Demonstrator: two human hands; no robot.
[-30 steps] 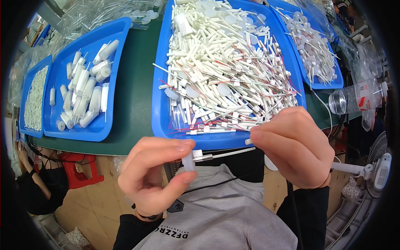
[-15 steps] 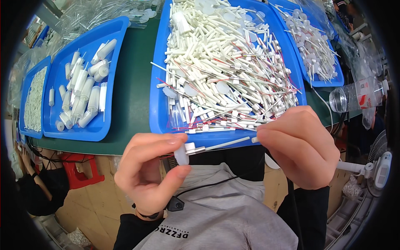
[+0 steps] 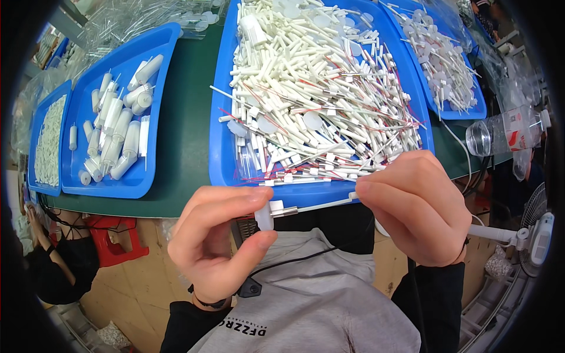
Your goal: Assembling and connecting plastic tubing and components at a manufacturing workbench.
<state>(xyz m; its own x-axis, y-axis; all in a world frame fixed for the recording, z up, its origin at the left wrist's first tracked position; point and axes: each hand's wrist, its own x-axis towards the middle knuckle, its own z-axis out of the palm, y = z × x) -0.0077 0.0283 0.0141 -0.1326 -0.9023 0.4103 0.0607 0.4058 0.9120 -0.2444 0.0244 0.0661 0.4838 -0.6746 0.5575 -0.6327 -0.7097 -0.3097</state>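
Observation:
My left hand (image 3: 215, 238) pinches a translucent white disc (image 3: 265, 217) between thumb and fingers. From the disc, a small white block and metal piece lead into a thin white rod (image 3: 322, 205) that points right. My right hand (image 3: 415, 209) is closed in a pinch on a short white tube (image 3: 353, 195), whose visible end meets the tip of the rod. Whether the rod is inside the tube or only touching it, I cannot tell. Both hands are just in front of a large blue tray (image 3: 219, 141) heaped with white tubes, rods, discs and red-wired pieces.
At left, a blue tray (image 3: 138, 187) holds white cylinders, beside a narrower blue tray (image 3: 44, 189) of small white tubes. Another blue tray (image 3: 475, 113) with discs on rods lies at right, near a clear bottle (image 3: 506, 134) and a fan (image 3: 538, 235). A red stool (image 3: 120, 250) stands below.
The rod's tip and the tube's end have come together, closing the small gap between them. My left hand has shifted slightly right, and my right hand slightly left.

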